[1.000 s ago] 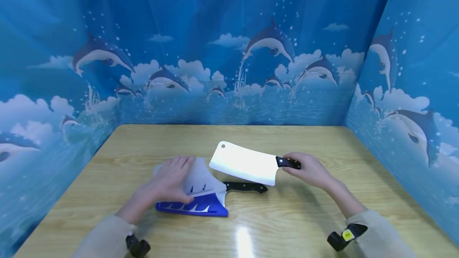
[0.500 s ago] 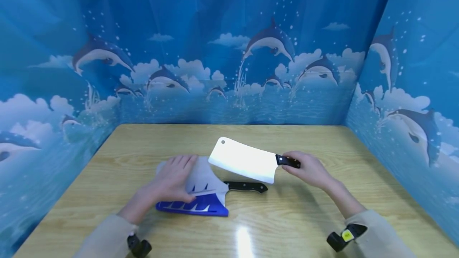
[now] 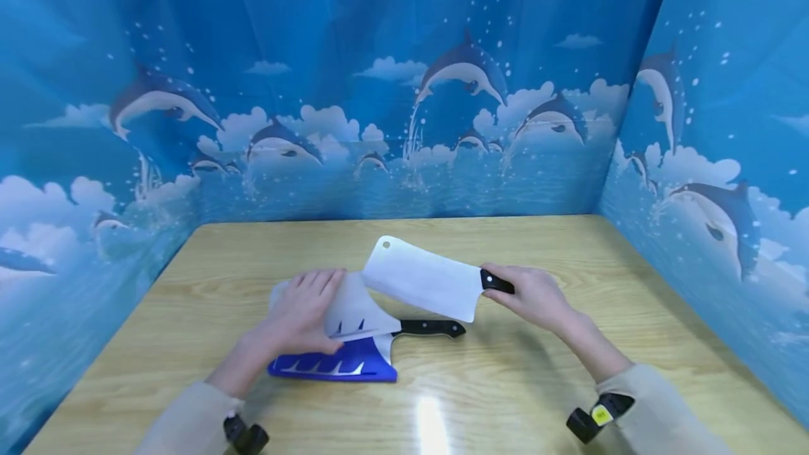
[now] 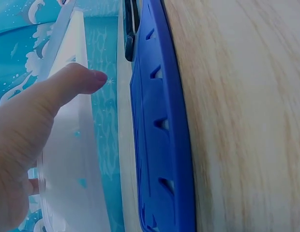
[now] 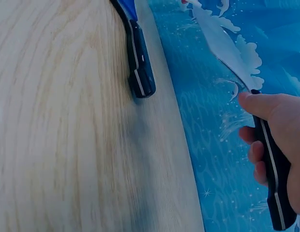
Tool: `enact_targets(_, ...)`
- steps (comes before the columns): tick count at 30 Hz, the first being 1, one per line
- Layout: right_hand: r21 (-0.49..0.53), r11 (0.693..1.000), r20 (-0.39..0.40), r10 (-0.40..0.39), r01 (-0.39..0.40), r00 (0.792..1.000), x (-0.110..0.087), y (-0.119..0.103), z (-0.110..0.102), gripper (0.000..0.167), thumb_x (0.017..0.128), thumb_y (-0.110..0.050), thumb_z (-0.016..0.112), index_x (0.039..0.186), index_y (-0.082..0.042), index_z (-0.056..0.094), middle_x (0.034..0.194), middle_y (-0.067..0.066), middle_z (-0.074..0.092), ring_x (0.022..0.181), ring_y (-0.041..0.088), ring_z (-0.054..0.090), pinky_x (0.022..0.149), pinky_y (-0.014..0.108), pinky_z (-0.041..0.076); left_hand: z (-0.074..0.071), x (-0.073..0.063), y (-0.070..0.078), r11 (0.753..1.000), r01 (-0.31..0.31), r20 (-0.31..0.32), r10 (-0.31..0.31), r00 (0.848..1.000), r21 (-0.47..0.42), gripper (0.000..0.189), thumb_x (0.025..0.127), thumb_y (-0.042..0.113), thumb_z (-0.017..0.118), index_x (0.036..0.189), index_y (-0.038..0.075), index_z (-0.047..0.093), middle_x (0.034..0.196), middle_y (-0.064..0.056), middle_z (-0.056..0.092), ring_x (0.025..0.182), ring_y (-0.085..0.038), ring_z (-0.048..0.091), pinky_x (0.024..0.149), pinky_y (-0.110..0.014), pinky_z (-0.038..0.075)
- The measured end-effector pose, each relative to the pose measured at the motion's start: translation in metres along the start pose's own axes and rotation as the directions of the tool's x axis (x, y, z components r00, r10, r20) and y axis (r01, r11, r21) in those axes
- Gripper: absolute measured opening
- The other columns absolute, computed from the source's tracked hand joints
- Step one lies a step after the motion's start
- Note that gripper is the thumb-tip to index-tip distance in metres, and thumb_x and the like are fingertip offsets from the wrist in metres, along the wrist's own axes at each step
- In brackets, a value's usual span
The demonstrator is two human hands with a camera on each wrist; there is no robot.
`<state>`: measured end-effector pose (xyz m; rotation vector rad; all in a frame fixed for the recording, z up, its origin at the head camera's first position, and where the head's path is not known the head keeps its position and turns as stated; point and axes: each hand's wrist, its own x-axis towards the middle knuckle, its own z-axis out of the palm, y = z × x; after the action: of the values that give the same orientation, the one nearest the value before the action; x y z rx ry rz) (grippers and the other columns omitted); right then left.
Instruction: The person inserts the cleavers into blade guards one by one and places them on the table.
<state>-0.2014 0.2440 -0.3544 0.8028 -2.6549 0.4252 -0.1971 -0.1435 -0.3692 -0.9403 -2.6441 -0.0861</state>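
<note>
My right hand (image 3: pixel 537 297) grips the black handle of a cleaver (image 3: pixel 423 279), whose broad shiny blade points left above the table. In the left hand (image 3: pixel 303 314) is a translucent whitish blade cover (image 3: pixel 360 304); the left wrist view shows the thumb on one side of this cover (image 4: pixel 75 159) and a fingertip on the other. Below it lies a second knife, its black handle (image 3: pixel 432 328) pointing right and its blade mostly inside a blue blade cover (image 3: pixel 341 365) with slots. The cleaver's tip is close to the whitish cover; whether they touch I cannot tell.
Everything is over a light wood table (image 3: pixel 505 399). Blue curtains (image 3: pixel 404 90) printed with dolphins stand behind it and along both sides. A small black camera (image 3: pixel 245 434) sits on the left wrist, another (image 3: pixel 597 416) on the right.
The cleaver has risen slightly, and its blade has lost its bright glare. The whitish cover has shifted a little upward from the blue one. The head view has turned slightly.
</note>
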Motion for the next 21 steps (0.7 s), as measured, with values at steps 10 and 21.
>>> enact_targets(10, -0.028, 0.987, -0.097, -0.162, 0.16, 0.982, -0.003, 0.007, 0.006, 0.044, 0.077, -0.019, 0.074, 0.117, -0.004, 0.064, 0.096, 0.012, 0.069, 0.076, 0.021, 0.067, 0.056, 0.03, 0.053, -0.001, 0.0, -0.001, 1.0, 0.003, 0.026, -0.002, 1.0, -0.024, 0.113, 0.051, 0.06, 0.076, 0.137, -0.002, 0.038, 0.129, -0.016, 0.048, 0.116, -0.033, 0.046, 0.095, -0.052, 0.037)
enact_targets(21, 0.006, 0.942, -0.088, -0.334, 0.336, 0.938, -0.013, 0.007, 0.005, 0.044, 0.072, -0.01, 0.077, 0.113, -0.004, 0.064, 0.085, 0.01, 0.069, 0.067, 0.017, 0.065, 0.052, 0.025, 0.05, -0.001, -0.003, -0.004, 0.999, -0.036, 0.01, 0.036, 0.999, -0.019, 0.112, 0.049, 0.06, 0.076, 0.136, -0.001, 0.041, 0.125, -0.015, 0.051, 0.113, -0.032, 0.047, 0.092, -0.051, 0.04)
